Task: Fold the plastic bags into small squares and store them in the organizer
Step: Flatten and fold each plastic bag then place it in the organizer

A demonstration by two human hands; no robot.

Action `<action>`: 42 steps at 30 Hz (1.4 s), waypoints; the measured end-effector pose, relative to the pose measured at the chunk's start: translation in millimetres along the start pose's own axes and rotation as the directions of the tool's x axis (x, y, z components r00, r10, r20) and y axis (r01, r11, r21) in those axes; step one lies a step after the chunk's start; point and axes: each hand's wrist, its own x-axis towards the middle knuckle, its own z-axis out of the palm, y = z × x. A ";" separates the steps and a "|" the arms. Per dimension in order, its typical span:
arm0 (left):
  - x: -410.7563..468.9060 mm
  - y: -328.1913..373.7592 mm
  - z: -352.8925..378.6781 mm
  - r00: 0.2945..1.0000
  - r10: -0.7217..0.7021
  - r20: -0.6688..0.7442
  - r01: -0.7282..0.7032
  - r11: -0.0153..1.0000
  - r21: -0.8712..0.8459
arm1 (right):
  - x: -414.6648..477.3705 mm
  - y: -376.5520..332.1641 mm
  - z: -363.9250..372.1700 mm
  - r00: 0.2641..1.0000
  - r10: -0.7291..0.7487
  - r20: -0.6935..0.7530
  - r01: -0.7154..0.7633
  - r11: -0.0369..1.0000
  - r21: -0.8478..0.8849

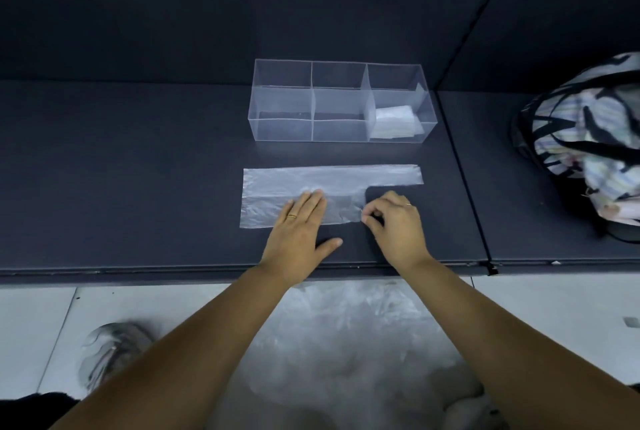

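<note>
The plastic bag is spread flat just in front of the organizer. It is pinned by the left hand, whose fingers are straight, and its torn-looking end is pinched by the right hand. The edges should be aligned before a crease is pressed. The organizer is borne by a dark matte tabletop, with a dark wall behind it.

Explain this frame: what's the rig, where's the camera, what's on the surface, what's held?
No robot here: a person works with bare hands, filmed by one wide-angle camera worn on the head, looking down. On the dark table lies a flattened plastic bag. The left hand presses it flat; the right hand pinches its edge. Behind sits a clear organizer with folded bags in its rightmost compartment. A striped bag rests at far right.
</note>
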 end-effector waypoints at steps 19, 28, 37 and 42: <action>-11.0 53.8 -1.9 0.988 -0.008 -0.156 0.020 0.997 0.080 | -46.4 -2.3 -16.1 0.975 -0.171 0.142 0.195 0.965 -0.173; -14.9 -26.6 -49.9 0.934 -0.344 0.094 0.331 0.740 -0.586 | 0.5 21.9 -27.2 0.922 0.308 0.235 -0.386 0.785 0.485; -10.1 -42.8 -50.5 0.708 -0.702 0.070 0.589 0.534 -0.606 | 13.5 9.7 -18.4 0.872 0.468 0.143 -0.487 0.800 0.351; -16.9 9.0 -32.4 0.802 -0.340 -0.491 0.257 0.939 -0.231 | 18.3 8.0 -17.9 0.867 0.479 0.137 -0.497 0.814 0.301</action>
